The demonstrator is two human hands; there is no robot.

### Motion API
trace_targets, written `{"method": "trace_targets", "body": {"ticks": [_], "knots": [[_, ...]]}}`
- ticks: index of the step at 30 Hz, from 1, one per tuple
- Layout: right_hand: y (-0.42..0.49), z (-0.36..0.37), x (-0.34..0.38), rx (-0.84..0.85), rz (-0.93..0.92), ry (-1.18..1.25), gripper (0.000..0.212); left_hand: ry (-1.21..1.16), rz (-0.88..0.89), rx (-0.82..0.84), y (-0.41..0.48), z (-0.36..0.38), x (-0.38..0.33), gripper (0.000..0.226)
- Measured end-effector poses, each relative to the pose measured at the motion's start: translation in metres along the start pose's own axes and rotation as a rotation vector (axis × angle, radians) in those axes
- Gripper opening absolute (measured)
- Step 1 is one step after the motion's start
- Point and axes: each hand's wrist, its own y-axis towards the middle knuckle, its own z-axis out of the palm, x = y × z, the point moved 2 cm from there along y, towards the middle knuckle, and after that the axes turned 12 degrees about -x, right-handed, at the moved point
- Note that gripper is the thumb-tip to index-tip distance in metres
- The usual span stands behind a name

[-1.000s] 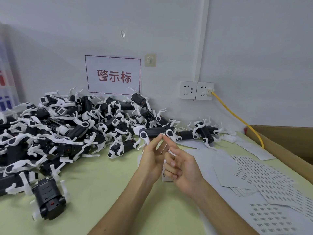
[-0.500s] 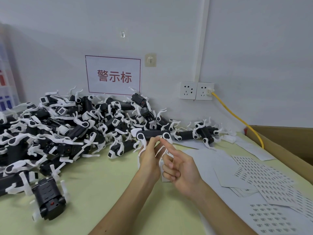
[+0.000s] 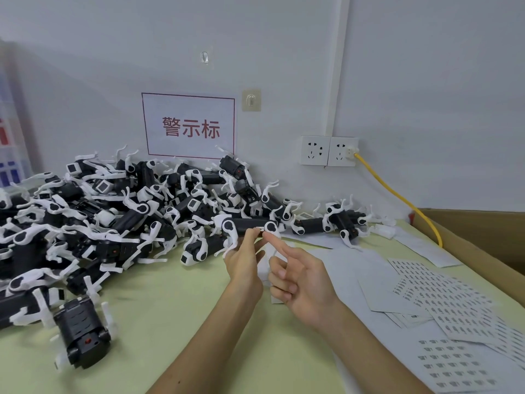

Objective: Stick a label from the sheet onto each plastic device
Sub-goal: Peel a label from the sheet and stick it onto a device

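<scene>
head: device (image 3: 250, 224) lower vs 1s ago, label (image 3: 260, 229) on.

Device pile (image 3: 113, 223) blocks left; table (image 3: 170, 322) front free.

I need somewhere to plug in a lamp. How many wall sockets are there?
2: both sit side by side on the wall right of the sign; the left socket is free, the right socket holds a yellow cable.

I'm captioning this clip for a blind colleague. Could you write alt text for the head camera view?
A left hand holds up a black-and-white plastic device while the right hand presses a small label onto it with the index finger. A big pile of devices lies at left on a green table, and label sheets lie at right.
</scene>
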Motion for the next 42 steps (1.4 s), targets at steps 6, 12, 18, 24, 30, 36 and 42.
{"method": "trace_targets", "body": {"ticks": [6, 12, 18, 24, 30, 36, 42], "knots": [[0.004, -0.01, 0.013, -0.126, -0.053, 0.121, 0.056, -0.161, -0.103, 0.011, 0.023, -0.009, -0.012, 0.009], [0.005, -0.016, 0.016, -0.22, -0.077, 0.133, 0.043, -0.157, -0.148, 0.135, 0.017, -0.004, -0.012, 0.015], [0.007, -0.019, 0.015, -0.244, -0.097, 0.101, 0.038, 0.076, 0.076, 0.274, 0.007, 0.001, -0.006, 0.024], [0.009, -0.024, 0.02, -0.375, -0.235, -0.067, 0.026, 0.13, 0.152, 0.393, 0.001, 0.006, -0.003, 0.048], [0.007, -0.022, 0.023, -0.443, -0.376, -0.218, 0.02, 0.198, 0.244, 0.466, -0.001, 0.006, 0.001, 0.046], [0.005, -0.018, 0.022, -0.499, -0.491, -0.394, 0.018, 0.312, 0.285, 0.506, -0.002, 0.006, 0.004, 0.031], [0.006, -0.018, 0.022, -0.485, -0.605, -0.521, 0.021, 0.174, 0.074, 0.684, 0.001, 0.002, -0.001, 0.046]]}}
